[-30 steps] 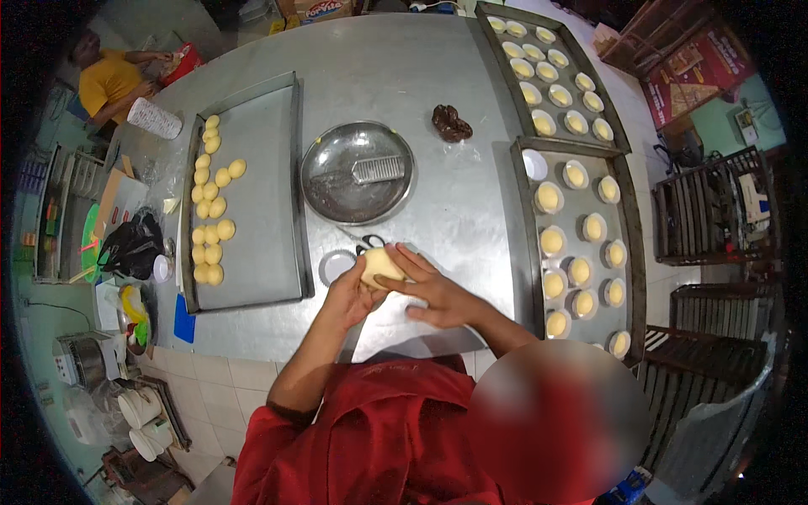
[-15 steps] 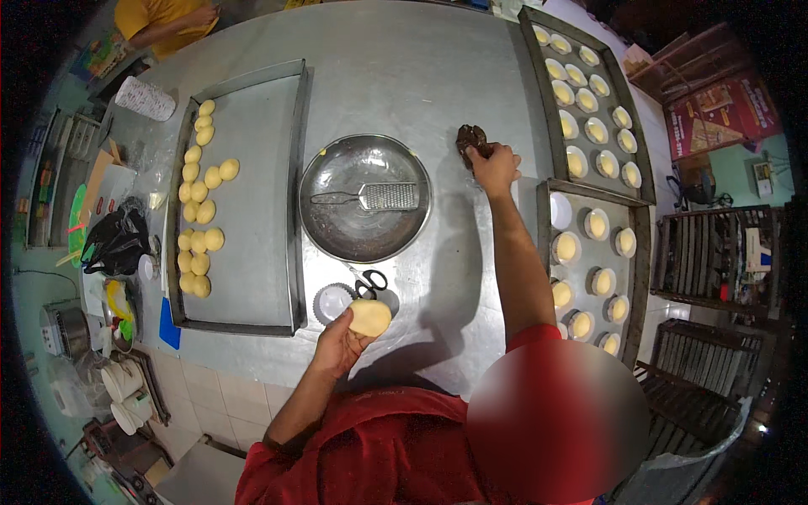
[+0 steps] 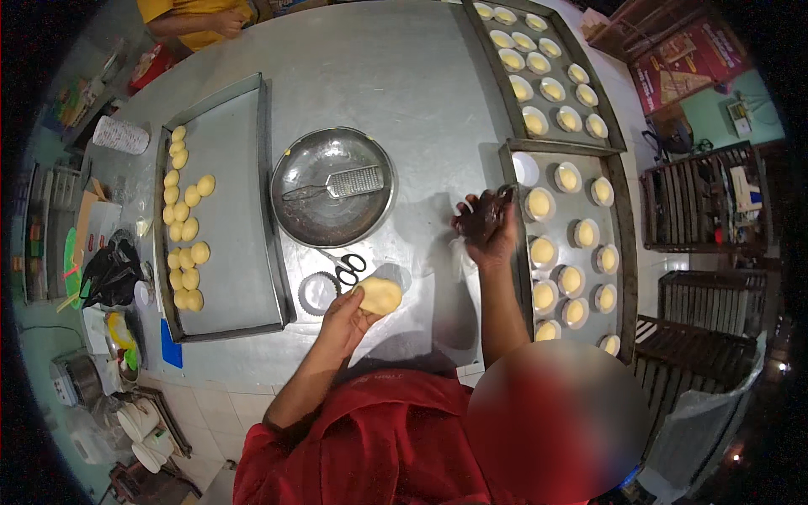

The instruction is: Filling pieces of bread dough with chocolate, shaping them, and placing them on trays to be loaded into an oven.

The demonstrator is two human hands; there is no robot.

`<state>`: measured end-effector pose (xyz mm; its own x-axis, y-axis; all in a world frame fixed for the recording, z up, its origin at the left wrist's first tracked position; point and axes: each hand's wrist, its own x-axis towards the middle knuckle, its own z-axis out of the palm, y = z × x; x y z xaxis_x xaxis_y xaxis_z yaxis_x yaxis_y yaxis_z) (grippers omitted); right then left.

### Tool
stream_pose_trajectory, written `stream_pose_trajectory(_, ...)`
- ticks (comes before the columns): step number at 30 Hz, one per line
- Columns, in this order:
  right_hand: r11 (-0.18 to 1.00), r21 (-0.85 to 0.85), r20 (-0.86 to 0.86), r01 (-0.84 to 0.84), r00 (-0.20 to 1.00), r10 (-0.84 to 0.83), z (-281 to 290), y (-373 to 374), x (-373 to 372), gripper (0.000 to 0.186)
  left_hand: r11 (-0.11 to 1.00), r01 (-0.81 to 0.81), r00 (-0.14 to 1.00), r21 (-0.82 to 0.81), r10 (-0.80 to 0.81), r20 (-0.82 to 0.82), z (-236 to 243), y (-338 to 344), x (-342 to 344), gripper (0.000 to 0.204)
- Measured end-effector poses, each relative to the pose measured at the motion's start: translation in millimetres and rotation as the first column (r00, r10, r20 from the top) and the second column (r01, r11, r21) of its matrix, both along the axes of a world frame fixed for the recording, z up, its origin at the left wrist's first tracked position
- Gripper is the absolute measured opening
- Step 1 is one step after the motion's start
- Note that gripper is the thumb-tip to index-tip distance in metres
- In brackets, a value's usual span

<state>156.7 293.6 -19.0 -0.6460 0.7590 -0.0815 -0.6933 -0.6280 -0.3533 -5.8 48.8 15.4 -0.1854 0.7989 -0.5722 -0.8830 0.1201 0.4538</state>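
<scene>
Gripping flattened dough is the left hand; the right hand clasps a brown lump.

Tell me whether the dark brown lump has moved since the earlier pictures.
Yes: judged against the round metal pan, the dark brown lump, now in the right hand, has moved nearer the person and farther right.

Glare marks the desk below the bowl; soft shadow falls lower right of it; outer edges curve, darken.
</scene>
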Motion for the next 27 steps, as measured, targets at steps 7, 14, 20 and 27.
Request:
stream_pose_trajectory(7, 0.926, 0.219, 0.539, -0.308, 0.829, 0.148, 26, -52, 6, 0.035, 0.99, -0.063, 0.989, 0.13, 0.045, 0.141, 10, 15, 4, 0.035)
stream_pose_trajectory(14, 0.603, 0.216, 0.901, -0.768, 0.395, 0.179, 65, -75, 8, 0.019, 0.994, 0.04, 0.996, 0.106, -0.03, -0.088, 4, 26, 10, 0.031)
stream_pose_trajectory(20, 0.355, 0.322, 0.945, -0.878, 0.276, -0.174, 52, -75, 22, 0.023, 0.994, 0.096, 0.965, 0.058, -0.078, -0.251, -10, 29, 27, 0.029)
stream_pose_trajectory(27, 0.372, 0.41, 0.912, -0.833, 0.365, -0.186, 62, -80, 18, 0.042, 0.99, 0.119, 0.965, 0.071, -0.099, -0.241, -27, 31, 33, 0.041)
